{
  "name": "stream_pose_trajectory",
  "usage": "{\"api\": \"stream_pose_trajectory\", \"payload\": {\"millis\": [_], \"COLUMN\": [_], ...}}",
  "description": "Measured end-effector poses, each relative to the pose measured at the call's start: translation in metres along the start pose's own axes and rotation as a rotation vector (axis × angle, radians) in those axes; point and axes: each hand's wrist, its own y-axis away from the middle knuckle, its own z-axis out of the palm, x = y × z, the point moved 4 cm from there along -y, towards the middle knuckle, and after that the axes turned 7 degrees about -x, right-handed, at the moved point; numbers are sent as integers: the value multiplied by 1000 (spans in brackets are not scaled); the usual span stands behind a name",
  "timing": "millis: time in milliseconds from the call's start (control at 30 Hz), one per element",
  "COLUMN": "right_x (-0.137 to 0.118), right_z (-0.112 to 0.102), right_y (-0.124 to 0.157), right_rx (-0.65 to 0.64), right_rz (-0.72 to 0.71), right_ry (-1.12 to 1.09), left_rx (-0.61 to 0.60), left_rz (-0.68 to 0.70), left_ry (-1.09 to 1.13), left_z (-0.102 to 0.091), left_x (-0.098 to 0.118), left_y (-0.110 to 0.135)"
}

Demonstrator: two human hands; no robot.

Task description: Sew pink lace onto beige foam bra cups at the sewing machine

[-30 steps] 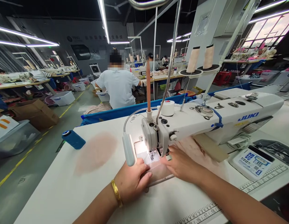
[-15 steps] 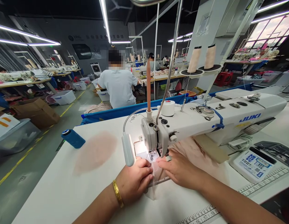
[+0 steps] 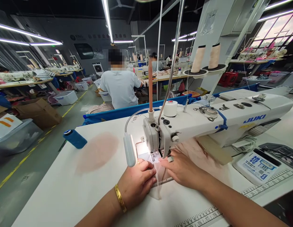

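Note:
A white Juki sewing machine (image 3: 222,118) stands on the white table (image 3: 66,189), its small lamp (image 3: 129,149) lighting the needle area (image 3: 156,155). Thin pale pink fabric (image 3: 160,186) lies under the presser foot and trails off to the right (image 3: 203,154). My left hand (image 3: 137,183), with a gold bangle on the wrist, is curled with its fingers pressed on the fabric just in front of the needle. My right hand (image 3: 182,168) lies on the fabric to the right of the needle, fingers together and pinching its edge.
A blue thread cone (image 3: 74,138) lies at the table's left edge beside a pink oval fabric piece (image 3: 96,151). A control panel (image 3: 256,165) sits at the right, with a ruler strip (image 3: 208,217) along the front edge. Another person (image 3: 120,85) sits ahead, back turned.
The fabric has fed further under the needle and both hands have crept slightly forward with it. The flat pink piece seen a second ago now looks folded between the hands.

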Motion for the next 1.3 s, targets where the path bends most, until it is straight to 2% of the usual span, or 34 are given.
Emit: {"api": "stream_pose_trajectory", "payload": {"millis": [100,267,467,567,667,767,867,933,1100,1300], "right_x": [-2,-12,-17,-14,-8,-3,-6,-8,-9,-18], "right_z": [-1,-6,-12,-6,-5,-7,-10,-11,-9,-10], "right_y": [0,0,3,3,0,-1,-3,-3,-4,-5], "right_rx": [1,-87,-156,-96,83,265,341,374,430,466], "right_rz": [-20,-101,-183,-167,-55,86,139,148,130,4], "right_ry": [-10,-72,-120,-147,-281,-483,-570,-573,-556,-398], "left_rx": [7,36,-59,-139,-170,-40,122,177,247,348], "left_rz": [-2,6,-97,-189,-271,-378,-427,-419,-413,-403], "left_ry": [-18,-27,144,168,170,153,139,144,170,55], "left_z": [-1,-2,-5,-6,-3,2,5,7,9,8], "left_x": [3,7,4,6,4,-7,-16,-18,-15,-7], "left_y": [2,4,4,4,1,-8,-17,-21,-22,-21]}}
